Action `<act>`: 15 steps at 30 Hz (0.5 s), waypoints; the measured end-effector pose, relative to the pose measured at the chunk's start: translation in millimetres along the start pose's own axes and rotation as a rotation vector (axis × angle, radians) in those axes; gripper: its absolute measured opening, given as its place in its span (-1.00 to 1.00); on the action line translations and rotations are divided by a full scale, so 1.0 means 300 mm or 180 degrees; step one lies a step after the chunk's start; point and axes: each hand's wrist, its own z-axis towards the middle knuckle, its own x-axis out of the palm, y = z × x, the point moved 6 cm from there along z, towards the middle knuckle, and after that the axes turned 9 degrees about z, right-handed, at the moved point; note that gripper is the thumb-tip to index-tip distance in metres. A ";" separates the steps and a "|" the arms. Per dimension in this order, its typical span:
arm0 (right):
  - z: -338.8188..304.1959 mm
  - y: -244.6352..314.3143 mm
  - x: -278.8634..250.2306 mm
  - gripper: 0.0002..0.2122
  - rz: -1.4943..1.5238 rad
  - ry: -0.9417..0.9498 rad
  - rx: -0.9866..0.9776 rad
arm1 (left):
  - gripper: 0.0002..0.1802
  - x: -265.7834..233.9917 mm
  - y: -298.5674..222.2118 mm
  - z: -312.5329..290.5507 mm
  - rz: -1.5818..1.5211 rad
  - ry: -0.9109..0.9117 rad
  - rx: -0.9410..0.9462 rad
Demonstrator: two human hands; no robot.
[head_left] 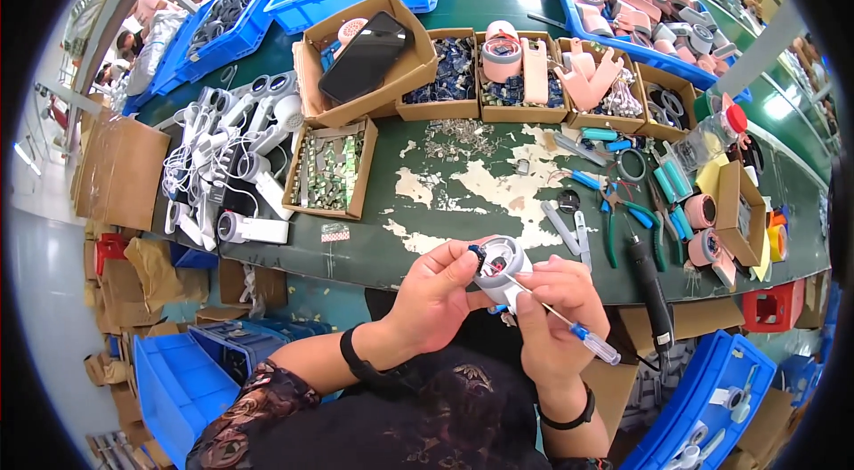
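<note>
In front of my body, at the table's near edge, is a white round housing (pixel 508 291) with a grey rim, its hollow side facing up. Wires and a reddish part show inside it. My left hand (pixel 430 299) is closed at its left side, with thumb and forefinger pinching a small dark-blue part (pixel 479 253) by the rim. My right hand (pixel 562 314) is closed around a screwdriver (pixel 594 344) with a clear and blue handle. Its thin shaft slants up-left toward the housing's opening, where the tip is hard to make out. The right fingers also touch the housing.
White corded devices (pixel 236 150) crowd the table's left. Cardboard boxes of small parts (pixel 329 169) line the back, one bearing a black phone (pixel 366 56). Pliers (pixel 614 212), a black electric screwdriver (pixel 651 297) and teal battery cells (pixel 673 178) lie at right. Blue bins (pixel 178 390) flank me below.
</note>
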 end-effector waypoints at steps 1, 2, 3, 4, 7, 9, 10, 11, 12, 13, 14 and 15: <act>-0.001 0.001 0.010 -0.82 0.0001 0.0008 0.0008 | -0.82 0.003 0.004 -0.005 0.0102 0.0026 -0.0044; -0.002 0.009 0.016 -0.81 -0.0199 -0.0020 -0.0098 | -0.83 0.006 0.005 -0.006 0.0056 0.0032 -0.0032; -0.002 0.015 0.019 -0.79 -0.0399 -0.0044 -0.0205 | -0.83 0.010 0.002 -0.010 0.0045 0.0022 -0.0030; 0.003 0.023 0.026 -0.76 -0.0602 0.0034 -0.0304 | -0.83 0.017 -0.002 -0.012 0.0054 0.0008 -0.0026; 0.008 0.027 0.037 -0.74 -0.0601 0.0086 -0.0395 | -0.85 0.011 -0.001 -0.013 0.0090 0.0016 0.0044; 0.011 0.031 0.039 -0.74 -0.0596 0.0106 -0.0429 | -0.85 0.007 -0.002 -0.016 0.0117 0.0036 0.0111; 0.011 0.034 0.038 -0.73 -0.0596 0.0102 -0.0465 | -0.85 0.009 -0.002 -0.017 0.0147 0.0023 0.0114; 0.011 0.032 0.039 -0.73 -0.0600 0.0119 -0.0462 | -0.85 0.010 -0.003 -0.017 0.0177 0.0008 0.0119; 0.010 0.032 0.039 -0.73 -0.0582 0.0093 -0.0503 | -0.85 0.013 -0.007 -0.018 0.0162 0.0001 0.0125; 0.010 0.034 0.037 -0.72 -0.0566 0.0064 -0.0544 | -0.83 0.016 -0.011 -0.017 0.0167 -0.0017 0.0115; 0.010 0.035 0.038 -0.72 -0.0571 0.0078 -0.0542 | -0.82 0.019 -0.015 -0.016 0.0173 -0.0036 0.0104; 0.011 0.036 0.038 -0.72 -0.0550 0.0084 -0.0535 | -0.82 0.023 -0.018 -0.016 0.0160 -0.0040 0.0108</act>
